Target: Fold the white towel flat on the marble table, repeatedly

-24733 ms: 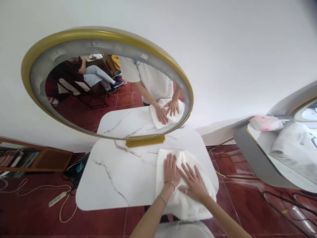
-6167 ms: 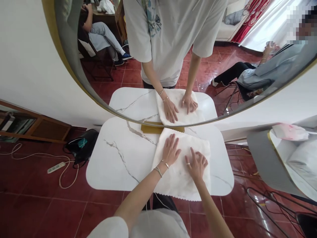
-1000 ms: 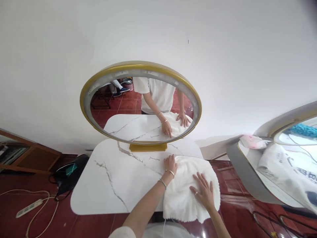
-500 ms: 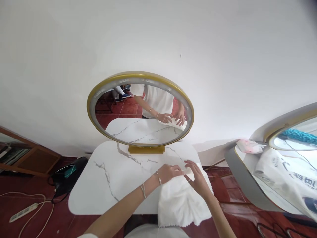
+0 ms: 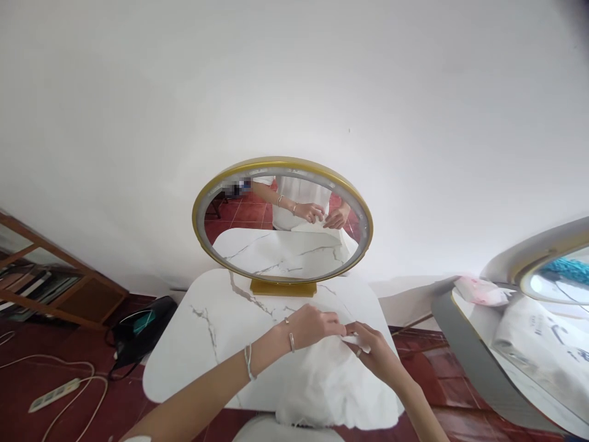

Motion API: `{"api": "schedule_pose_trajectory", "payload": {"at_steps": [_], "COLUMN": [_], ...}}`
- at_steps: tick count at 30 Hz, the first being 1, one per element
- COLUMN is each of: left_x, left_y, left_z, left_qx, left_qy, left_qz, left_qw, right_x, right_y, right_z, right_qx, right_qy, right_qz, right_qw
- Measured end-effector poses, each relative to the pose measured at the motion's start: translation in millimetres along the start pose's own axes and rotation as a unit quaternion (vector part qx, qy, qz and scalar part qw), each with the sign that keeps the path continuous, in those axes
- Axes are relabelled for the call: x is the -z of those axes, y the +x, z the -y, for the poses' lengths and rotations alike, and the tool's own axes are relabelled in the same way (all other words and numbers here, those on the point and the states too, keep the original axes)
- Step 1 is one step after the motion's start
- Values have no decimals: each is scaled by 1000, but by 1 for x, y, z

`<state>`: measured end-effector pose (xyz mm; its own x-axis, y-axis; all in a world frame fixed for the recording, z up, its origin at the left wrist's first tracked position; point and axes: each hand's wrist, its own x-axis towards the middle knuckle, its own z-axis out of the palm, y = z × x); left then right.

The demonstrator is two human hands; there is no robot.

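A white cloth (image 5: 329, 390) with a frayed lower edge lies in soft folds on the right part of the marble-patterned table (image 5: 184, 350), reaching its front edge. My left hand (image 5: 313, 325) has its fingers curled closed at the cloth's upper edge. Beside it, nearly touching, my right hand (image 5: 375, 350) pinches a bunched fold of the same cloth, and a bit of white fabric shows between its thumb and fingers. The left fingertips are partly hidden from this side. In the mirror (image 5: 283, 164), both hands appear gathered over the cloth.
The gold-rimmed mirror rests on a gold base (image 5: 283, 288) against the wall. To the right is another table (image 5: 464, 356) with a white bag (image 5: 543, 331) and a pinkish plastic bag (image 5: 481, 290). A black bag (image 5: 142, 331) and a power strip (image 5: 54, 395) lie on the left floor.
My fingers have closed from a looser spread, and the right hand now pinches the cloth. The cloth's lower edge has drawn back toward the table. The view has shifted slightly.
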<state>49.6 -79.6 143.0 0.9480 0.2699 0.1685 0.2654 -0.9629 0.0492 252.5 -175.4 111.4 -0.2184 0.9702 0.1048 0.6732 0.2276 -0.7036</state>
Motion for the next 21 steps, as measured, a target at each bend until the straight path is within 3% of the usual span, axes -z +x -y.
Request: {"api": "schedule_pose_trajectory", "payload": {"at_steps": [9, 16, 21], "left_x": [54, 96, 130], "left_y": [-7, -26, -52], "left_z": [13, 20, 39], "left_qx": [21, 8, 62], "left_qy": [-96, -124, -131], "left_qz": [21, -30, -71], "left_qw": [995, 992, 987], "right_x": [4, 14, 39], "right_y": [2, 3, -13], "right_z": [33, 38, 22], "right_qx": [72, -18, -125], "right_qy": [-25, -45, -54], "right_qz": [-21, 27, -6], "right_qw": [997, 998, 991]}}
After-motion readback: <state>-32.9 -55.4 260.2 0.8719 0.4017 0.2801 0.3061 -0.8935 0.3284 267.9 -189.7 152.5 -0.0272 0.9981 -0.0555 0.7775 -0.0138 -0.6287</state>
